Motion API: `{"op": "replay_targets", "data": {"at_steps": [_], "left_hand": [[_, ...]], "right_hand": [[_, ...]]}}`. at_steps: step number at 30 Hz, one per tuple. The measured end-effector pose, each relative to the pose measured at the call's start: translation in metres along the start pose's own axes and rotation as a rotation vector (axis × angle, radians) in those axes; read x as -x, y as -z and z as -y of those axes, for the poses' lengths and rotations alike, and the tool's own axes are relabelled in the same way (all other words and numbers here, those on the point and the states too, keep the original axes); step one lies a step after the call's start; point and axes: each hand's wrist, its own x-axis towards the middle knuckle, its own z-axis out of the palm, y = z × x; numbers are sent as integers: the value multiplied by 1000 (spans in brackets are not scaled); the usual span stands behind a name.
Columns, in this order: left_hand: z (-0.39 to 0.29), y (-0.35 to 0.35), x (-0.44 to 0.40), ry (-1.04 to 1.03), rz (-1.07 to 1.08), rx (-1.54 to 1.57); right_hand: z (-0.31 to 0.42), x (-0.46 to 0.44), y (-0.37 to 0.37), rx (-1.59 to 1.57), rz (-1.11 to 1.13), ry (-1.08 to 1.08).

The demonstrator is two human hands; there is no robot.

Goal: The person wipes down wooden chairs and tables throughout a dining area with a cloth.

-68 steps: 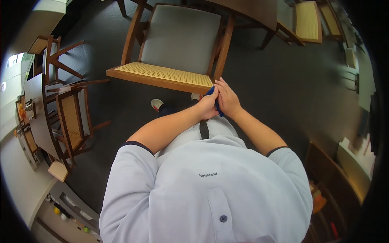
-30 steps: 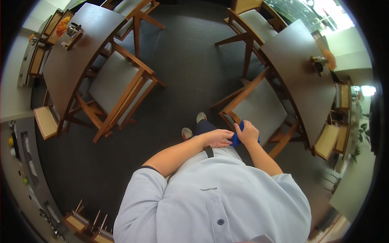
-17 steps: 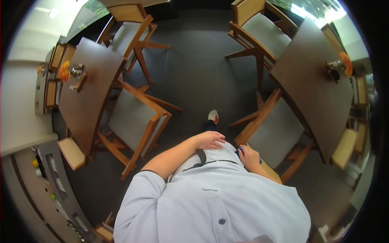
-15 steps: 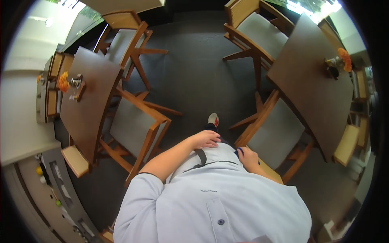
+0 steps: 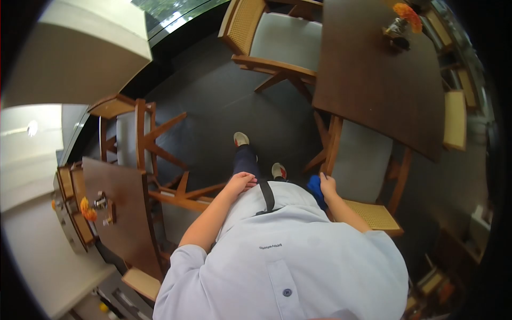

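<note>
In the head view my left hand (image 5: pixel 242 182) hangs in front of my waist on the left, its fingers loosely bent and nothing visible in it. A dark strap (image 5: pixel 267 196) hangs down my light shirt (image 5: pixel 298 256) beside it. At my right side, my right hand (image 5: pixel 327 186) is closed around a bunched blue cloth (image 5: pixel 316 188). Part of the cloth is hidden behind the hand and my shirt. Just right of that hand stands a chair with a grey seat (image 5: pixel 362 160).
A dark wooden table (image 5: pixel 373 80) with an orange flower (image 5: pixel 408 17) stands on the right, another table (image 5: pixel 120 213) on the left. Wooden chairs (image 5: pixel 280 40) surround them. Dark floor (image 5: pixel 208 106) runs between, with my shoes (image 5: pixel 241 138) on it.
My view has turned and moved forward, so the right table sits higher and the left one lower. Both shoes now show. More of the blue cloth is visible by my right hand.
</note>
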Motion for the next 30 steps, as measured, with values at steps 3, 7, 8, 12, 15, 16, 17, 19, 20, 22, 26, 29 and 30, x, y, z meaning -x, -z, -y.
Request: {"op": "replay_targets", "data": {"at_steps": [3, 7, 8, 12, 15, 16, 17, 19, 20, 22, 26, 29, 30], "left_hand": [[-42, 13, -18, -42, 52, 63], [-105, 46, -46, -90, 147, 272], [-122, 57, -55, -96, 181, 344], [-195, 97, -76, -80, 189, 219], [-241, 119, -99, -1, 349, 267], [-261, 122, -99, 27, 388, 275], [-276, 122, -108, 20, 406, 291], [-301, 126, -126, 10, 430, 312], [-314, 125, -135, -14, 449, 329], [-340, 127, -156, 25, 463, 425], [-396, 129, -176, 39, 330, 485], [-412, 135, -209, -26, 131, 393], [-412, 138, -223, -66, 75, 360]], "right_hand": [[60, -28, -35, -510, 136, -157], [225, 1, -52, -672, 287, -313], [246, -7, -65, -687, 314, -291], [312, -30, -118, -616, 229, -136], [370, -61, -162, -453, 145, 97], [384, -70, -174, -387, 138, 167], [403, -81, -186, -273, 72, 229], [441, -98, -203, -93, 10, 308], [463, -103, -209, -33, 9, 325], [493, -115, -228, -11, -4, 334], [540, -137, -257, -86, 20, 309], [549, -161, -274, -250, 198, 240], [551, -166, -275, -287, 265, 200]]}}
